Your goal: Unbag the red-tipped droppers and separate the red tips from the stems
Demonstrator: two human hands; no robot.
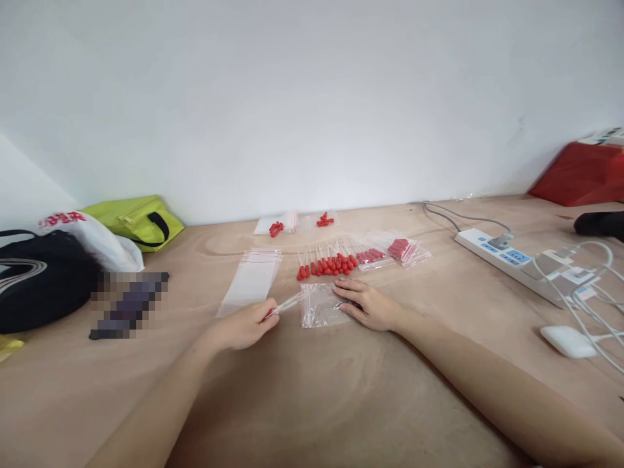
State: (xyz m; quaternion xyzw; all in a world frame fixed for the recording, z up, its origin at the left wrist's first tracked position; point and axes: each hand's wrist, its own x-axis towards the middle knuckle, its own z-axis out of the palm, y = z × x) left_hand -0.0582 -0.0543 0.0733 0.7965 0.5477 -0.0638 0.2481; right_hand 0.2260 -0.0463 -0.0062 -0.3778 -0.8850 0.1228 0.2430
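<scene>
My left hand (246, 325) is closed in a pinch on a clear dropper with a red bulb (286, 305), its tip pointing into a small clear zip bag (318, 305) lying on the wooden table. My right hand (368, 304) lies flat with fingers stretched out on the bag's right side, pressing it down. Just beyond the bag lies a row of several red-bulb droppers (327, 263). A stack of empty zip bags (251, 281) lies to the left of them.
Filled bags of droppers (403, 250) lie at the right of the row, two more bags (280, 225) near the wall. A power strip (517, 263) with cables and a white charger (568, 341) are at right. Black, white and green bags (136, 221) sit at left.
</scene>
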